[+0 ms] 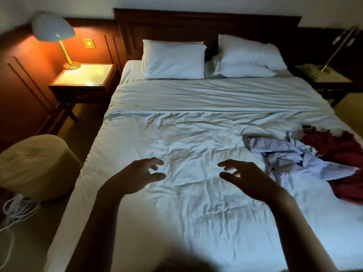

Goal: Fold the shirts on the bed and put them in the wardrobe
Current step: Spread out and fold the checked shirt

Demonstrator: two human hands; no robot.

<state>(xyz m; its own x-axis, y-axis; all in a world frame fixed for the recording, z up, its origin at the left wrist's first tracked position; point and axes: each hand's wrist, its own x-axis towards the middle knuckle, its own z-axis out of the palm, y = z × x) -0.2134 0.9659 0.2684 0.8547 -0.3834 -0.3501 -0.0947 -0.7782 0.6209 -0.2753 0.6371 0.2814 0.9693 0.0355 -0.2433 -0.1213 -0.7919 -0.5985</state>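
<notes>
Dim bedroom, with both hands out over the middle of the bed (176, 222). The left hand (137, 177) and right hand (249, 181) are side by side with a gap between them, palms down. The fingers (157, 176) are spread and loosely bent and they're holding nothing. I can't tell if the fingertips actually touch the wrinkled white sheet or just hang above it.

The shirts are all in a heap on the right side of the bed, none folded. A striped shirt (275, 148) lies crumpled nearest the middle, just beside the right hand but not touching it. A pale blue shirt (318, 167) is tangled up with it. A red shirt (341, 148) is bunched along the right edge, partly under the pale one. There's some small dark thing (306, 127) just past the pile, too small to make out.

Up at the dark wooden headboard (176, 24), one white pillow (172, 59) sits on the left. A stack of pillows (247, 54) sits on the right.

Left of the bed a lit lamp (53, 28) stands on a little bedside bench (84, 75), glowing orange on the wood panelling. A second lamp (339, 48) on the far right is unlit. On the floor at the left there's a round beige cushion seat (35, 165) with a white cable (17, 211) coiled beside it.
</notes>
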